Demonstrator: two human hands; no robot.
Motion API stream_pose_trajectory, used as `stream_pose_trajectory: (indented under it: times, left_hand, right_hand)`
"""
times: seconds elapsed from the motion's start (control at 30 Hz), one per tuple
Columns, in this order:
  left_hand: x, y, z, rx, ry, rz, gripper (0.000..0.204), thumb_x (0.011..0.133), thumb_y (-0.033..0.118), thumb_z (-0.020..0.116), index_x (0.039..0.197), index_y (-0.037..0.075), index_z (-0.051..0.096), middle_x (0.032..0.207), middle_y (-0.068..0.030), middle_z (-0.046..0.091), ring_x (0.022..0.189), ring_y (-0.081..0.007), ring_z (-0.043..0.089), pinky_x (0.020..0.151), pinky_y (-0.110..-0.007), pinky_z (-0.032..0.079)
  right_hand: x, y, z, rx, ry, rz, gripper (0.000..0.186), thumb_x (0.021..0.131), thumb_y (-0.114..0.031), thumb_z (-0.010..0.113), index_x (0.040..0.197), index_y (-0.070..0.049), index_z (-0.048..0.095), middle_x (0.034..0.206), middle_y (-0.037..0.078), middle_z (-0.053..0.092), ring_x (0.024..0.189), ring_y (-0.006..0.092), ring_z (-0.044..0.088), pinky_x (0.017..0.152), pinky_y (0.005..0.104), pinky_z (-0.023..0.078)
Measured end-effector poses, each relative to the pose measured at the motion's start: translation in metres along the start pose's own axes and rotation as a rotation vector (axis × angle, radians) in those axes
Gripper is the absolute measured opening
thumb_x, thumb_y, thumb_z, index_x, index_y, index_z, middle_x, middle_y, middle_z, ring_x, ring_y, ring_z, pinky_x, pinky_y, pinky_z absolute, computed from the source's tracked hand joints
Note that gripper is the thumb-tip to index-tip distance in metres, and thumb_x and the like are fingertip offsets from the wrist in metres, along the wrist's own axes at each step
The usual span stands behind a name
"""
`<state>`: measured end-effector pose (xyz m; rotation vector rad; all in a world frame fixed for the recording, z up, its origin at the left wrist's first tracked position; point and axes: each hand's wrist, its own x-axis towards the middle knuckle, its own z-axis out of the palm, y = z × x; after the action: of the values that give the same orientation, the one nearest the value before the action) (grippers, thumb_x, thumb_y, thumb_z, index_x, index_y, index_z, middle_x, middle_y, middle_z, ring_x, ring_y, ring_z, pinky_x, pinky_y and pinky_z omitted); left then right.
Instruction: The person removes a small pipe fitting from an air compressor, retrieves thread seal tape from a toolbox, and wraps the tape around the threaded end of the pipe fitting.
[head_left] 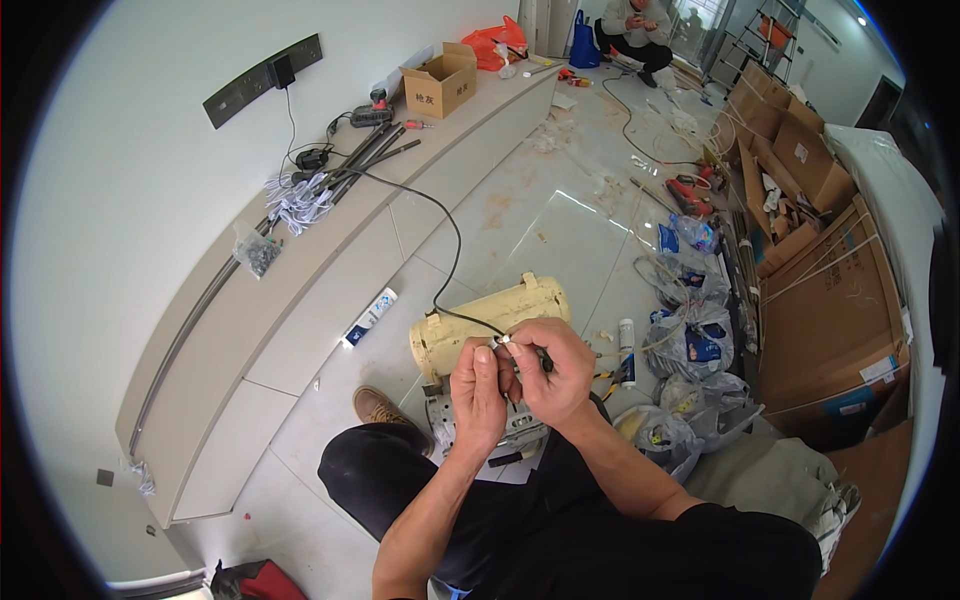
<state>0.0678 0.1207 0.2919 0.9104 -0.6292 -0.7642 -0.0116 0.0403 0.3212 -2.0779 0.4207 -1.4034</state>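
Observation:
Both hands are brought together in front of me, fingertips nearly touching. My left hand [478,395] and my right hand [552,365] pinch a thin black cable [455,262], which comes over from the ledge on the left. Small white bits show at the fingertips, too small to name. Behind the hands lies a worn cream cylindrical tank [490,312] on the floor. Partly hidden below my hands is a grey metal machine part [440,415]. A brown shoe [385,408] stands beside it.
A long low ledge [330,255] curves along the left wall, bearing metal rods, white cords and a cardboard box [440,82]. Plastic bags [695,335] and large cartons [835,320] line the right. Another person [637,30] crouches at the back. A sealant tube [369,317] lies left.

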Motion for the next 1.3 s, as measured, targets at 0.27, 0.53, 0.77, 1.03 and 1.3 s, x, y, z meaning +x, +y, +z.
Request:
stream_pose_trajectory:
  times: [0.27,0.53,0.77,1.03,1.3]
  left_hand:
    - [-0.004,-0.001,0.0,0.033,0.019,0.008,0.035,0.111,0.04,0.041,0.104,0.009,0.056,0.073,0.0099,0.044,0.062,-0.001,0.034,0.054,-0.021,0.029]
    - [-0.001,-0.004,0.002,0.012,0.144,0.02,0.03,0.112,0.036,0.042,0.105,0.011,0.057,0.074,0.0096,0.046,0.062,-0.0006,0.036,0.053,-0.019,0.028]
    - [0.009,0.015,-0.017,-0.567,-0.048,-0.418,0.04,0.112,0.043,0.032,0.09,0.015,0.052,0.058,0.0081,0.027,0.045,-0.0061,0.02,0.041,-0.024,0.021]
    - [0.012,0.024,-0.006,-0.416,-0.015,-0.488,0.048,0.109,0.049,0.033,0.08,0.014,0.049,0.057,0.0073,0.025,0.044,-0.0073,0.02,0.04,-0.024,0.019]
    - [-0.013,0.012,0.0,-0.17,-0.005,-0.169,0.032,0.109,0.041,0.05,0.094,0.013,0.055,0.063,0.0097,0.04,0.052,-0.0014,0.032,0.045,-0.021,0.025]
  right_hand:
    - [-0.004,0.006,0.004,-0.033,-0.035,-0.105,0.011,0.093,0.002,0.063,0.101,-0.001,0.056,0.1,0.016,0.066,0.075,0.0257,0.064,0.066,0.0341,0.053]
    - [-0.004,0.003,0.015,-0.124,-0.011,-0.179,0.014,0.087,0.002,0.07,0.099,0.001,0.065,0.103,0.016,0.067,0.082,0.033,0.07,0.068,0.0376,0.058]
    - [-0.003,-0.001,0.003,0.145,-0.109,0.014,0.011,0.089,0.003,0.067,0.101,0.003,0.067,0.105,0.015,0.071,0.09,0.025,0.071,0.078,0.0319,0.056]
    - [0.017,-0.018,-0.007,0.173,-0.124,0.175,0.017,0.088,0.001,0.069,0.105,0.002,0.07,0.099,0.014,0.073,0.087,0.0266,0.072,0.077,0.0347,0.056]
    - [0.004,-0.027,-0.007,-0.15,-0.144,-0.101,0.011,0.087,0.004,0.067,0.097,0.001,0.068,0.092,0.016,0.071,0.082,0.0337,0.069,0.071,0.0395,0.054]
